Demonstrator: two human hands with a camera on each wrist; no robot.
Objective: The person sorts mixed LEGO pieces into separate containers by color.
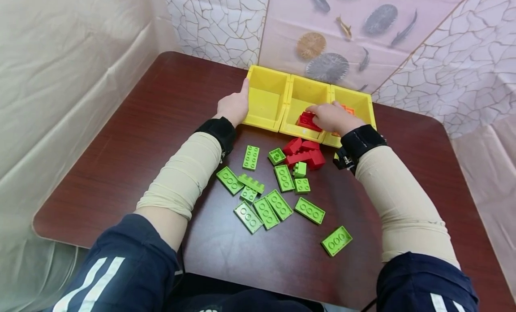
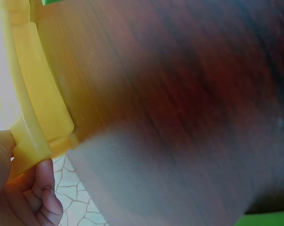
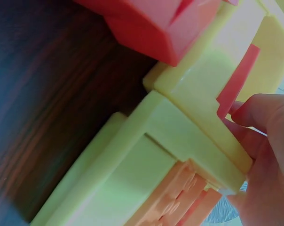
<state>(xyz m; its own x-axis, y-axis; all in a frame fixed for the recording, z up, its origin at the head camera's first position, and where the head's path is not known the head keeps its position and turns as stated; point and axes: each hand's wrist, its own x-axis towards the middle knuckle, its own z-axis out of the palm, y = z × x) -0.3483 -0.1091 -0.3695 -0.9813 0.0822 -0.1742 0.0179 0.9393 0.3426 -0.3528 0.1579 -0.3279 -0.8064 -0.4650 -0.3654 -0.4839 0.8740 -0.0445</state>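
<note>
My left hand [image 1: 234, 106] grips the left end wall of a yellow three-compartment bin [image 1: 262, 123], thumb and fingers on either side of its edge in the left wrist view. Inside the middle compartment, my right hand [image 1: 333, 117] holds a red toy building brick [image 1: 307, 120] low, near the front wall. The right wrist view shows that red brick partly behind the wall, with the fingertips at its end. Orange bricks [image 3: 172, 197] lie in the right compartment, partly hidden by the right hand in the head view.
Several red bricks [image 1: 316, 159] are heaped just before the bin's middle compartment. Many green bricks [image 1: 284, 178] lie scattered over the brown table [image 1: 133, 123] between the forearms. A patterned cloth [image 1: 219, 25] hangs behind the bin.
</note>
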